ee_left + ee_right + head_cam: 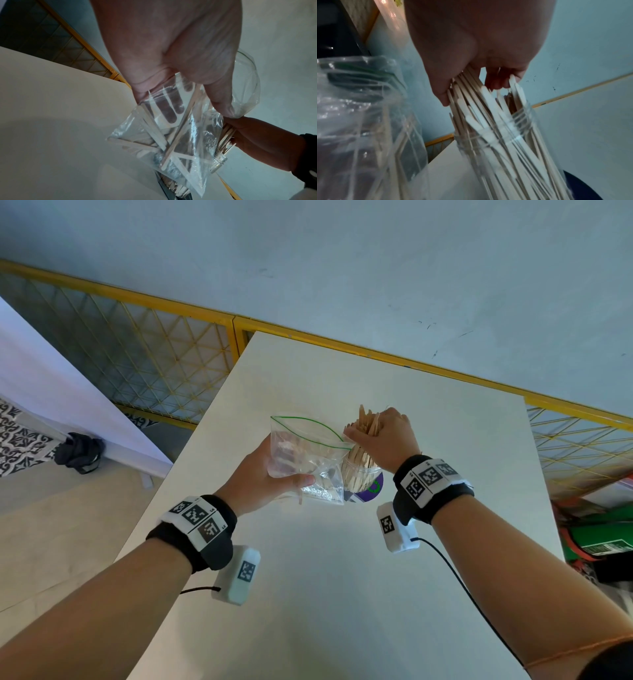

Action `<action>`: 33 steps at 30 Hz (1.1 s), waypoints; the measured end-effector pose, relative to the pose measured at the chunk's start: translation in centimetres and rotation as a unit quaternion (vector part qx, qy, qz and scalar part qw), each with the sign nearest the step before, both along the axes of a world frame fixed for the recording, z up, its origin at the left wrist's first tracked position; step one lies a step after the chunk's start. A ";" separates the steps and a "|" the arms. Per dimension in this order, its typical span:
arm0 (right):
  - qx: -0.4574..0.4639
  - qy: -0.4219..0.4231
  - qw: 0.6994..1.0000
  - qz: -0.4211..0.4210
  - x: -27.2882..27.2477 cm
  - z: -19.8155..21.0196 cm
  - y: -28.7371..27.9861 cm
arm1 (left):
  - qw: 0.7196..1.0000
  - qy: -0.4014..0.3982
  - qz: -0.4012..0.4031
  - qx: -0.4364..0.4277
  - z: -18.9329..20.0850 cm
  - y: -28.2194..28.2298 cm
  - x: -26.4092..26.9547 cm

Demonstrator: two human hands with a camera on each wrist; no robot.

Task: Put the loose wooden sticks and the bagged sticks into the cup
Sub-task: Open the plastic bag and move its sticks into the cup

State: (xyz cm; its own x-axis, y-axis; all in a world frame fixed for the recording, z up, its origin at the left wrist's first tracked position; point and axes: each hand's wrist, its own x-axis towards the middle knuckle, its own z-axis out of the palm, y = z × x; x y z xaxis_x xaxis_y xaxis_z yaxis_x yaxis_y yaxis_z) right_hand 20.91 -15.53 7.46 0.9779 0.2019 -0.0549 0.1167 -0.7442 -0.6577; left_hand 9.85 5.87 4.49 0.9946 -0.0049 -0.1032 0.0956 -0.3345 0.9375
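My left hand [270, 474] holds a clear zip bag [305, 457] with a green seal above the white table [342, 577]; thumb in front, fingers behind the plastic. The bag [171, 135] holds several wooden sticks and its mouth is open. Just right of it stands a clear plastic cup [361, 475] full of wooden sticks [368, 422]. My right hand [380, 433] grips the bundle of sticks [481, 102] near their tops, with their lower ends inside the cup [505, 136].
The cup stands on a dark round coaster [368, 491] with a green mark. A yellow mesh fence [154, 350] runs behind the table. Green and dark items [599, 542] lie on the floor at the right, a dark bundle [80, 453] at the left.
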 end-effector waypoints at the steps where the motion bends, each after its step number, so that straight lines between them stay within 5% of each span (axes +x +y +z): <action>1: -0.022 -0.009 1.000 -0.005 -0.2 -0.2 0.0 | 1.000 0.001 0.000 -0.001 0.0 0.0 0.0; 7: -0.092 -0.013 0.996 -0.007 -1.3 -0.7 0.6 | 1.000 0.001 -0.001 0.000 -0.1 0.1 -0.3; 12: 0.052 -0.088 0.993 -0.052 -1.0 -0.1 0.6 | 1.000 0.000 0.005 -0.002 -0.2 0.5 -0.2; 15: 0.059 -0.148 0.987 -0.028 -0.5 0.2 1.0 | 1.000 0.006 0.006 -0.006 -0.2 0.3 -0.3; 21: 0.056 -0.063 0.996 -0.020 -0.4 -1.1 1.0 | 1.000 0.012 0.004 0.004 -0.6 0.3 -0.5; 24: 0.074 -0.139 0.987 -0.019 -1.0 -0.9 1.2 | 1.000 0.000 0.005 0.007 -0.6 0.6 -0.4; 26: 0.036 -0.179 0.983 0.031 -0.9 -0.3 1.7 | 1.000 0.001 0.002 0.006 -0.7 0.7 -0.3; 30: -0.227 -0.115 0.949 0.187 -0.7 -0.7 1.9 | 1.000 0.015 -0.004 0.007 -0.6 0.5 -0.3; 33: -0.235 -0.102 0.948 0.188 0.0 -1.2 1.1 | 1.000 0.012 0.001 0.009 -0.6 0.5 -0.3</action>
State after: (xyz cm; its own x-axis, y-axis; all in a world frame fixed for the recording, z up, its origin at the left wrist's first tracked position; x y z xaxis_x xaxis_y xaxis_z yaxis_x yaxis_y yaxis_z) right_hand 20.94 -14.45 6.31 0.8419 0.5379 -0.0425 0.5206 -0.8304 -0.1986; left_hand 9.54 6.41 3.84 0.9920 -0.0016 -0.1262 0.1176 -0.3509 0.9290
